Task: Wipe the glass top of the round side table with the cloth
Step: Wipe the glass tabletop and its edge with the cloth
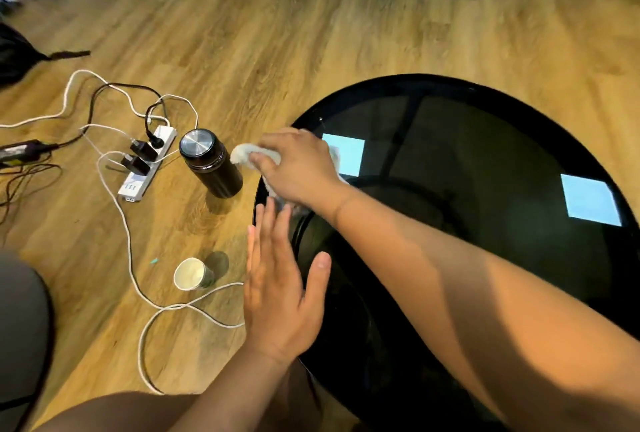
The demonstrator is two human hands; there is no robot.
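Left hand (280,279) flat and open, fingers spread, at lower centre over the left rim of the round side table (485,258), right hand (298,164) above it clutching the cloth (242,153) bunched on the glass top's upper-left edge

bare forearms, hands (277,296), no sleeves

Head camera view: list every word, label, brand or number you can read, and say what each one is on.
No text can be read.
Power strip: small marks near its end, too blurred to read.
Dark flask: no label visible.
Paper cup: no print legible.
Glass table top: only bright reflected rectangles, no writing.
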